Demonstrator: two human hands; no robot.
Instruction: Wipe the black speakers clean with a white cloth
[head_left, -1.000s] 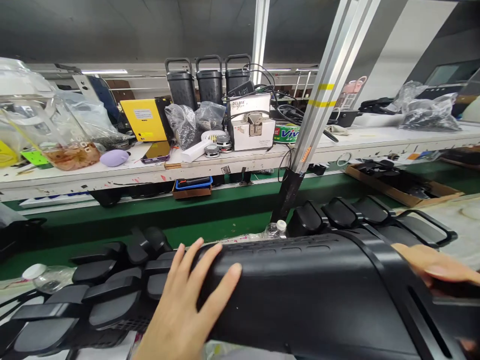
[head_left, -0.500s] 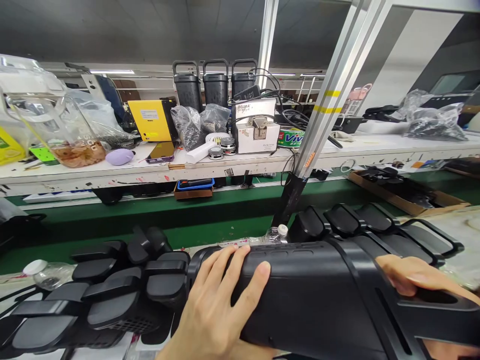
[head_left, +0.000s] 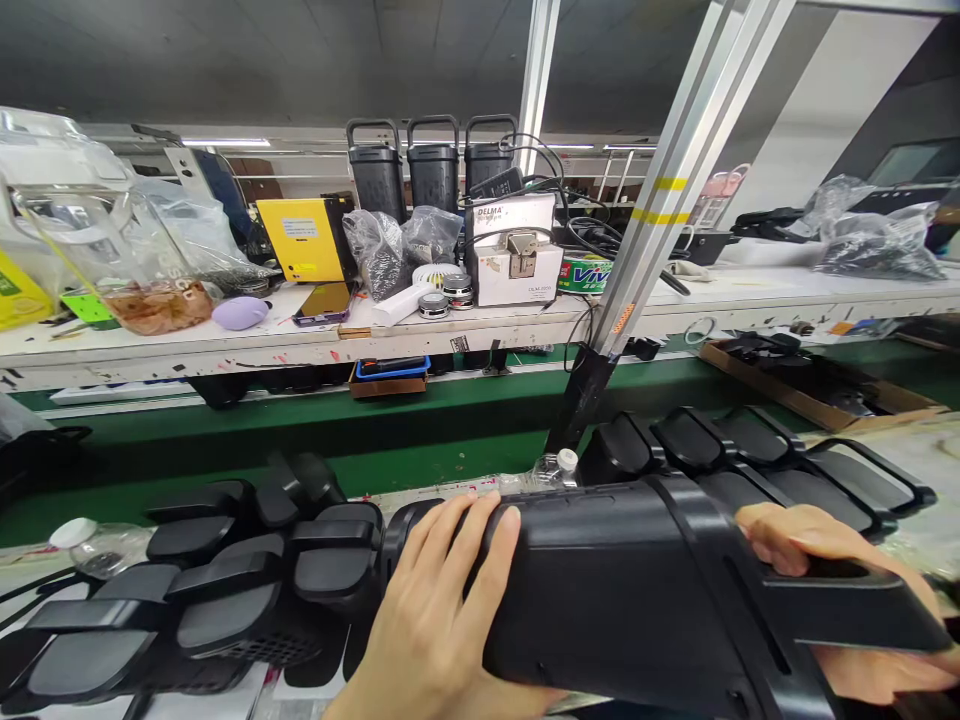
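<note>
A large black plastic housing [head_left: 607,590] lies on its side across the front, its handle end toward the right. Around its left end my left hand [head_left: 435,610] is wrapped, fingers over the top and thumb below. My right hand [head_left: 817,540] grips the handle [head_left: 847,605] at the other end, with part of the palm showing beneath it. The fingers of the right hand are partly hidden by the handle.
Several black handled units [head_left: 232,600] stand at left, and more [head_left: 697,440] at back right. A clear bottle [head_left: 559,468] is behind the housing. A metal post [head_left: 645,220] rises beside a cluttered white shelf [head_left: 300,345]. An open carton [head_left: 817,380] sits at right.
The housing has turned slightly, and its handle now shows more fully. My right hand has shifted a little left and up with it. The left hand's index finger has moved slightly left.
</note>
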